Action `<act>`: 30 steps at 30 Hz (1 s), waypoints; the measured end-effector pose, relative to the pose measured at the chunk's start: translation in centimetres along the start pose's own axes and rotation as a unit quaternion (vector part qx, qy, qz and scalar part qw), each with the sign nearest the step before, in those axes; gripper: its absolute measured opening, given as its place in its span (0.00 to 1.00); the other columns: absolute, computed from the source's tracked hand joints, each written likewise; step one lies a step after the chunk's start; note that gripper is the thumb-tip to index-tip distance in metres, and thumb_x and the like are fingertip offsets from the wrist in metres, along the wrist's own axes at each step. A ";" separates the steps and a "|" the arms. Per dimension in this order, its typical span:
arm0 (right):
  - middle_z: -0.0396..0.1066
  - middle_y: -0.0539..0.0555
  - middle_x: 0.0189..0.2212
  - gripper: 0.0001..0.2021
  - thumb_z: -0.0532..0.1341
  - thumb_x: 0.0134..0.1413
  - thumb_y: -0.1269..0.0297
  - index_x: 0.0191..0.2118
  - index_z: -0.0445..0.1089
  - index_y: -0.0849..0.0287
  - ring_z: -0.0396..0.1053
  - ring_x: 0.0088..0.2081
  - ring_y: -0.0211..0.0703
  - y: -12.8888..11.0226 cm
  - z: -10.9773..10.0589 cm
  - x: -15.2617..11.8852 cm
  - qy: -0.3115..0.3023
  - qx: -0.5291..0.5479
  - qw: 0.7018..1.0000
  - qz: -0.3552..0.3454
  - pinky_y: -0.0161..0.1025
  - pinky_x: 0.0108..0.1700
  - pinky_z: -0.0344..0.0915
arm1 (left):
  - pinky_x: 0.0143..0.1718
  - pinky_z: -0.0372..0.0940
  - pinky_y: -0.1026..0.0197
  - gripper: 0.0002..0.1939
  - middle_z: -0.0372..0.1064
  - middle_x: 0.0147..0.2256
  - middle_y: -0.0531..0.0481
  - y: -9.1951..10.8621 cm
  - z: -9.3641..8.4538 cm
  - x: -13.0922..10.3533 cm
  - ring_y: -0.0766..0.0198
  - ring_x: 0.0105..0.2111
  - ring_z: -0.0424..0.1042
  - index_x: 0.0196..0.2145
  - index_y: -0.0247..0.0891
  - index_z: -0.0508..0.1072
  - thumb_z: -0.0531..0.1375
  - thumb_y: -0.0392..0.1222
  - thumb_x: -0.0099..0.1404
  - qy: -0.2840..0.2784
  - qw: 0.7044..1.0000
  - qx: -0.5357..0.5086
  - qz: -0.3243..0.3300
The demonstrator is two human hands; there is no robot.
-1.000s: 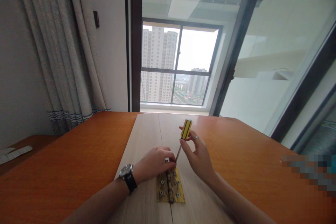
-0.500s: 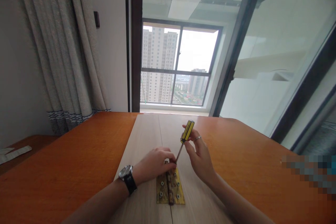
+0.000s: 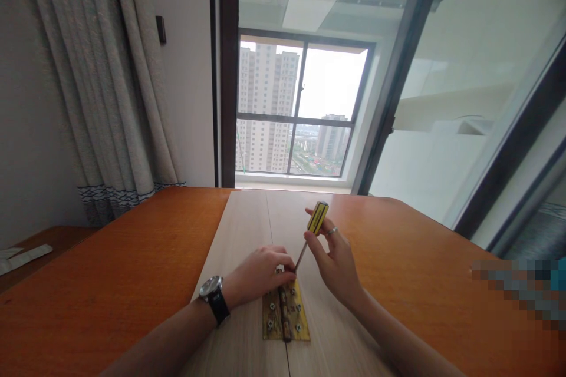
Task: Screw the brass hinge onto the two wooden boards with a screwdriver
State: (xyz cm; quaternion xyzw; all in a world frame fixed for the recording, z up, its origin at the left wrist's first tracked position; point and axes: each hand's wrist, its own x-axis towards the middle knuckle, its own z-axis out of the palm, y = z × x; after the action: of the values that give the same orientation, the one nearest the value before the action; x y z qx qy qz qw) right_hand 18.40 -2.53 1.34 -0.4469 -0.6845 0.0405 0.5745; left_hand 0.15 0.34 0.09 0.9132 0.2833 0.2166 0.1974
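Pale boards (image 3: 234,230) lie under the brass hinge (image 3: 285,319), the left hand (image 3: 260,271) narrows over its far end (anything pinched there is hidden), and beyond it the right hand (image 3: 339,264), gripping the screwdriver (image 3: 317,218), has just rolled it slightly, seemingly another small turn.

Single view, head-worn camera. The lens faces forward and down from the person's side of the table (image 3: 398,259), at 6 o'clock. The hinge (image 3: 286,313) lies in the near field, low in the frame toward 6 o'clock; the window (image 3: 302,107) stands well beyond, toward 12. The wide field takes in the curtain (image 3: 106,70) at 10 o'clock and glass panels (image 3: 460,88) at 2.
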 end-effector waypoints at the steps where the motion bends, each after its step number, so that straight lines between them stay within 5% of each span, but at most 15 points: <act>1: 0.72 0.56 0.39 0.16 0.57 0.61 0.61 0.54 0.66 0.56 0.67 0.38 0.48 0.1 0.0 0.0 0.004 -0.001 1.000 -0.001 0.45 0.42 0.65 | 0.42 0.63 0.64 0.05 0.72 0.35 0.51 0.0 0.0 0.0 0.63 0.37 0.71 0.34 0.38 0.76 0.61 0.41 0.65 -0.001 1.000 0.000 -0.001; 9: 0.72 0.57 0.41 0.20 0.57 0.60 0.64 0.58 0.60 0.56 0.68 0.41 0.49 0.8 0.4 -0.1 0.016 0.024 1.000 -0.001 0.47 0.43 0.66 | 0.42 0.64 0.65 0.06 0.72 0.36 0.51 0.2 -0.1 0.0 0.63 0.38 0.71 0.34 0.38 0.77 0.60 0.40 0.65 -0.001 1.000 -0.002 -0.005; 21: 0.70 0.56 0.41 0.15 0.59 0.60 0.62 0.52 0.66 0.55 0.66 0.37 0.47 -0.1 0.1 0.0 0.000 -0.012 0.999 -0.034 0.45 0.41 0.65 | 0.43 0.63 0.64 0.05 0.72 0.36 0.51 -0.2 0.1 -0.1 0.62 0.39 0.71 0.35 0.39 0.77 0.60 0.40 0.65 0.004 1.000 -0.002 -0.001; 30: 0.66 0.51 0.31 0.14 0.58 0.60 0.61 0.51 0.67 0.56 0.64 0.33 0.45 -0.1 0.0 -0.1 -0.011 -0.032 0.999 -0.036 0.42 0.36 0.65 | 0.43 0.63 0.64 0.05 0.72 0.36 0.51 -0.3 0.2 0.0 0.63 0.39 0.71 0.35 0.39 0.76 0.61 0.40 0.65 0.010 1.000 0.000 0.008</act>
State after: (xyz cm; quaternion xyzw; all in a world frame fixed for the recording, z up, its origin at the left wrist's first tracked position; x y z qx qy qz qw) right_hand 18.34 -2.66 1.32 -0.4397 -0.7071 0.0027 0.5538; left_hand 0.10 0.49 -0.25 0.9132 0.2782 0.2272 0.1924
